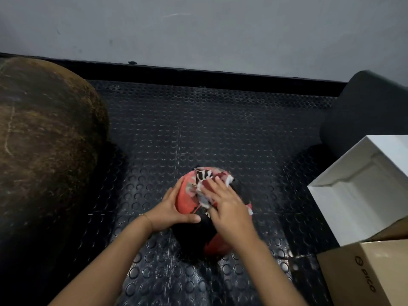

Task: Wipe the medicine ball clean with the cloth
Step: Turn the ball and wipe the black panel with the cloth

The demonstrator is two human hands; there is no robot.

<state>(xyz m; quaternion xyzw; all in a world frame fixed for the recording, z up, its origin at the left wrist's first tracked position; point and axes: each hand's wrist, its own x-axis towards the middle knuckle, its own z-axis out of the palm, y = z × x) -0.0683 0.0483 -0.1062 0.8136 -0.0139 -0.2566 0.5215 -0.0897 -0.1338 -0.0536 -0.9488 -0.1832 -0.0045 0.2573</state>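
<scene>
A red and black medicine ball (186, 200) sits on the studded black rubber floor mat (220, 129) in front of me. A patterned cloth (204, 177) in red, white and black lies over the ball's top. My right hand (225, 206) presses flat on the cloth with its fingers spread and straight. My left hand (170, 209) cups the ball's left side, its thumb lying across the black panel. The ball's far right side is hidden by the cloth and my right hand.
A large worn brown ball (44, 140) fills the left side. A dark padded cylinder (371, 111) stands at the right by the grey wall (198, 29). A white box (362, 188) and a cardboard box (371, 272) sit at the lower right.
</scene>
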